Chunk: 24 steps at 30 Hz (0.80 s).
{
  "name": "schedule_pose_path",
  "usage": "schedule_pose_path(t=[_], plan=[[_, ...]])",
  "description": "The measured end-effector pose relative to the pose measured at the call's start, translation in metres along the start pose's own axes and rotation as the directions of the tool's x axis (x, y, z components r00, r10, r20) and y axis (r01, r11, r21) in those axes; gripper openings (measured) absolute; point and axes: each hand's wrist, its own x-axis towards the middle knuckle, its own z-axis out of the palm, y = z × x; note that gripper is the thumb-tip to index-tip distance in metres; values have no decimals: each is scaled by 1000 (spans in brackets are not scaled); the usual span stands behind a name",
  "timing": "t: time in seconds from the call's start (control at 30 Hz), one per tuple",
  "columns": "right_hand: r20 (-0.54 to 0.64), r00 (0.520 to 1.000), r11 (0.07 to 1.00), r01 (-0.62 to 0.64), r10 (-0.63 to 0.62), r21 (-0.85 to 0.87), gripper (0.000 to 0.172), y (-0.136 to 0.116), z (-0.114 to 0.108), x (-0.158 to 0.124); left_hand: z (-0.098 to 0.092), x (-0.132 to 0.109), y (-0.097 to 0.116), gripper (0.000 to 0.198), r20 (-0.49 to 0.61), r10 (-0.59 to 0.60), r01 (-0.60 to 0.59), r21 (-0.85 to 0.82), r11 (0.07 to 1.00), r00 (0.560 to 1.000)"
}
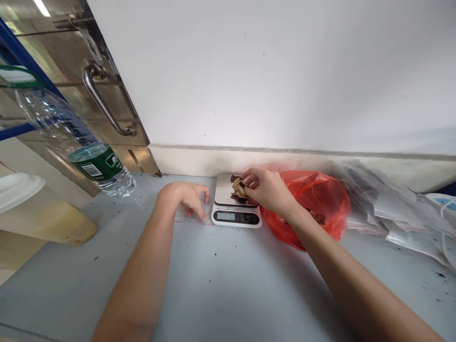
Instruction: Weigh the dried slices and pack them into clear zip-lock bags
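Note:
A white digital kitchen scale (pixel 237 217) sits against the wall, its small display lit with what looks like 7.3. Dried dark-brown and tan curled pieces (pixel 239 188), like dried fungus or bark, lie on its plate. My right hand (pixel 267 189) is over the plate's right side, fingertips closed on one of these pieces. Left of the scale, my left hand (pixel 187 199) hovers with fingers bent and apart, holding nothing visible. Beneath it a clear plastic zip bag (pixel 190 217) lies flat. The red plastic bag (pixel 338 204), open at the top, holds more brown pieces, partly hidden by my right forearm.
Clear zip bags (pixel 388 204) are heaped at the right with a white cable (pixel 444 237). To the left are a large water bottle (pixel 94 156) and a lidded translucent tub (pixel 39 213). Dark crumbs dot the grey tabletop (pixel 213 294). A white wall (pixel 270 85) rises behind.

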Motion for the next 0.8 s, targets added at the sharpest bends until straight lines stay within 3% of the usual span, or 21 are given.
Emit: schedule_pose_path(t=[0.17, 0.27, 0.43, 0.63, 0.8], plan=[[-7, 1000, 990, 14, -13, 143, 26, 4, -4, 2, -2, 1, -1, 57, -12, 3, -2, 71, 998, 1000], [9, 999, 982, 48, -51, 185, 19, 5, -14, 1, -1, 3, -3, 58, -43, -14, 18, 110, 994, 999], [-24, 996, 988, 94, -91, 126, 3, 6, -35, -3, 1, 5, -3, 53, -83, -40, 51, 143, 988, 996], [-21, 994, 992, 104, -103, 66, 10, 7, -48, -6, -1, 1, 2, 35, -86, -37, 51, 173, 984, 996], [4, 991, 988, 134, -135, 75, 13, 6, -48, -7, 0, 5, 3, 36, -80, -53, 67, 186, 980, 995]])
